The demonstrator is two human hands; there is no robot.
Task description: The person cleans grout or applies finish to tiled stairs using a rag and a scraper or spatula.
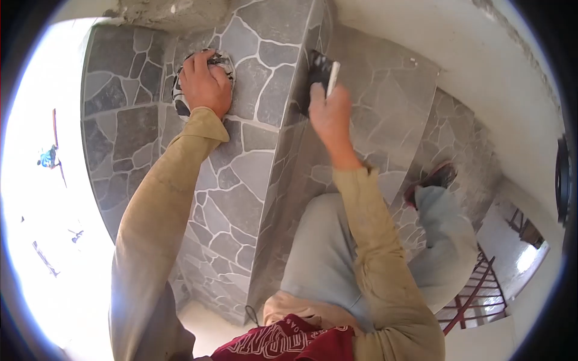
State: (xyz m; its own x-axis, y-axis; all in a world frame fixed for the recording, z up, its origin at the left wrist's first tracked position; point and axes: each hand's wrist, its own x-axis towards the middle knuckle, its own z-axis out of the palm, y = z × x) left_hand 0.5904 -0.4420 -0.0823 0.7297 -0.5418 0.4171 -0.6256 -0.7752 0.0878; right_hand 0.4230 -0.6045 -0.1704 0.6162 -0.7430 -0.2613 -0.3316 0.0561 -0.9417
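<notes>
My left hand [206,85] is curled over a round black-and-white thing [224,63] that lies against the grey stone-patterned tile [250,90]; what it is exactly, I cannot tell. In my right hand [331,114] is a scraper with a dark flat blade [318,67] and a pale strip [333,77] along its side. The blade is close to the tiled edge [299,72] where the upper tile surface drops to the lower one. My fingers wrap the scraper's near end, so part of it is hidden.
Lower tiled steps [385,102] extend to the right, with my shoe [442,175] on one. A rough plastered wall [500,78] borders them. Beyond my leg is a red-brown metal railing [481,289]. To the left, past the tile edge, is a bright drop with a distant figure [48,157].
</notes>
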